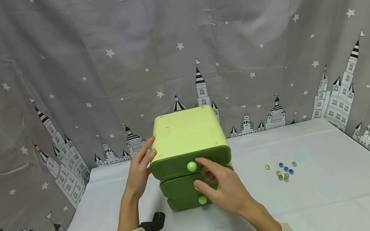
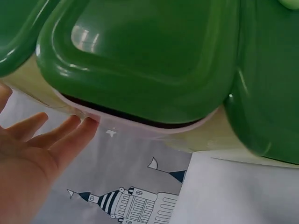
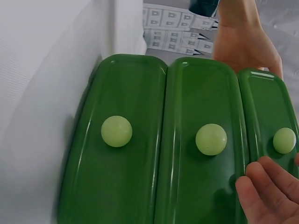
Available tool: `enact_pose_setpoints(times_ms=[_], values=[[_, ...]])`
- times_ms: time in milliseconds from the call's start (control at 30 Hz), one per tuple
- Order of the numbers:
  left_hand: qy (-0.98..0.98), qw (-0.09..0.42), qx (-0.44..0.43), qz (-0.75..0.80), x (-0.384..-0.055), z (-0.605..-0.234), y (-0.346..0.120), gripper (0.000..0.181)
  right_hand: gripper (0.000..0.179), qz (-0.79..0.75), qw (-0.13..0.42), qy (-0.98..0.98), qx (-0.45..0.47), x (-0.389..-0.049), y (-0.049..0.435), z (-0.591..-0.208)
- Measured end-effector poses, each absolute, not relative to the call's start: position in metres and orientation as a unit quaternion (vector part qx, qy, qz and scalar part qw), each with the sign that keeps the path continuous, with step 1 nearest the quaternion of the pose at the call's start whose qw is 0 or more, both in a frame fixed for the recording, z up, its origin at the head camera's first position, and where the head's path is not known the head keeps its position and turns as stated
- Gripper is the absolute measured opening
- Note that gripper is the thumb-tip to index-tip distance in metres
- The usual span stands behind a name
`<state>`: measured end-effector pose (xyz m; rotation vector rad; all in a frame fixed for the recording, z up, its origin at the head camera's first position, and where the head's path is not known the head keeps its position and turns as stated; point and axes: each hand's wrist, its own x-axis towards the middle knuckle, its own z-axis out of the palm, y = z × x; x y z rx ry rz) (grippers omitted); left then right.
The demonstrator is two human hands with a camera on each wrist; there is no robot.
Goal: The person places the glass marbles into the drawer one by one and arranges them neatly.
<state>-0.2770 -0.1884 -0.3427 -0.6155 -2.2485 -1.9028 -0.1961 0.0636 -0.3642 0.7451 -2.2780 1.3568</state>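
Note:
A small chest of three green drawers (image 1: 175, 167) with a light yellow-green top (image 1: 188, 131) stands on the table. Each drawer front carries a round pale green knob, as the right wrist view shows. My left hand (image 1: 139, 173) lies along the chest's left side, fingers extended, fingertips at the upper edge. In the left wrist view its fingertips (image 2: 88, 125) are at the side wall. My right hand (image 1: 225, 185) is in front of the drawers, index fingertip right beside the top knob (image 1: 192, 166) and thumb in front of the middle drawer. All three drawers look pushed in.
Several small blue, green and yellowish glass pieces (image 1: 285, 171) lie scattered on the white tablecloth (image 1: 331, 188) right of the chest. A grey curtain (image 1: 253, 58) with stars and castles hangs behind the table.

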Motion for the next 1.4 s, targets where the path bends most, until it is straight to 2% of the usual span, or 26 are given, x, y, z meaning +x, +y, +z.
enact_pose_setpoints(times_ms=[300, 633, 1100, 1400], values=[[-0.751, 0.055, -0.218, -0.621, -0.277, -0.337, -0.184, 0.062, 0.052, 0.495, 0.191, -0.803, 0.271, -0.197, 0.061, -0.366], [-0.739, 0.032, -0.213, -0.639, -0.278, -0.340, -0.177, 0.061, 0.051, 0.525, 0.159, -0.791, 0.269, -0.198, 0.057, -0.366], [-0.714, 0.005, -0.191, -0.673, -0.281, -0.343, -0.176, 0.062, 0.055, 0.616, 0.051, -0.734, 0.280, -0.201, 0.060, -0.364], [-0.710, 0.029, -0.194, -0.676, -0.277, -0.346, -0.173, 0.061, 0.053, 0.629, 0.031, -0.723, 0.284, -0.202, 0.059, -0.364]])
